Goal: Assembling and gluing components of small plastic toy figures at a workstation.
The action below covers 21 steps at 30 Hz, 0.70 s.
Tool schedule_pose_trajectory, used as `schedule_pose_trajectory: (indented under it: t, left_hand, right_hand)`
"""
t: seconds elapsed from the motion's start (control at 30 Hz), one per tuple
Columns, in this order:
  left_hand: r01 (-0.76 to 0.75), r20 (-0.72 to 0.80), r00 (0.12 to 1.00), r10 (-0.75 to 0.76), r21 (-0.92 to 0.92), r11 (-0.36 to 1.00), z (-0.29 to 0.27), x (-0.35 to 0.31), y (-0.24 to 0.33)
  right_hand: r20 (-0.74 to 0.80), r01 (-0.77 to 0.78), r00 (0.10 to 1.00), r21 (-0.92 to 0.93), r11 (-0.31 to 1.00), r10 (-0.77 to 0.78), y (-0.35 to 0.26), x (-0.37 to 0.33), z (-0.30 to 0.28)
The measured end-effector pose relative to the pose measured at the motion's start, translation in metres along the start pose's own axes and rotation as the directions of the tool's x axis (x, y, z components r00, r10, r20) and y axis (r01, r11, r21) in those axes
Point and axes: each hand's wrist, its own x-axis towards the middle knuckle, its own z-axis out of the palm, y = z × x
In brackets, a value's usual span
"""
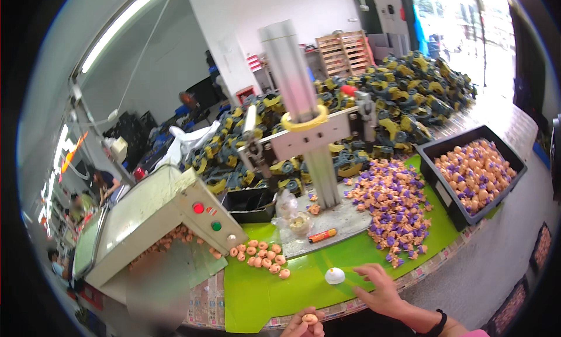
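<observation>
My left hand (302, 327), at the lower edge, has its fingers closed around a small peach-coloured doll head (310, 319). To its right my right hand (383, 291) is open, its fingers apart and holding nothing. Just left of those fingertips, a white dome-shaped piece (335, 276) with a yellowish tip rests on the green mat (263, 305). Several more peach doll heads (266, 254) lie loose on the mat, farther left. A heap of small peach and purple doll bodies (390, 208) spreads over the mat beyond my right hand.
A metal stand (324, 179) with clamps rises from a base plate, where an orange marker (322, 236) lies. At left stands a beige machine (146, 214) with red and green buttons. A black crate (461, 217) of doll parts sits right; grey-and-yellow parts (403, 121) pile up behind.
</observation>
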Motion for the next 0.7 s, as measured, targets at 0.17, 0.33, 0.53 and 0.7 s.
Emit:
schedule_pose_trajectory:
  t: [0.17, 0.33, 0.53, 0.7]
  left_hand:
    - [0.003, 0.057, 0.998, -0.004, 0.011, 1.0, 0.017, 0.018, -0.006]
    - [-0.028, -0.045, 0.998, 0.032, 0.107, 0.994, 0.007, 0.018, -0.012]
    - [-0.143, -0.118, 0.939, 0.322, 0.718, 0.681, -0.002, 0.017, -0.025]
    - [-0.189, -0.057, 0.951, 0.304, 0.669, 0.719, -0.017, 0.005, -0.026]
  right_hand:
    - [0.014, 0.185, 0.983, -0.104, 0.977, -0.184, 0.012, 0.016, 0.019]
    - [0.18, 0.211, 0.968, -0.218, 0.953, -0.173, 0.016, 0.034, 0.027]
    - [0.434, -0.084, 0.9, 0.115, 0.99, 0.026, -0.012, 0.008, 0.033]
    - [0.605, -0.17, 0.794, 0.311, 0.935, -0.057, -0.025, 0.009, 0.033]
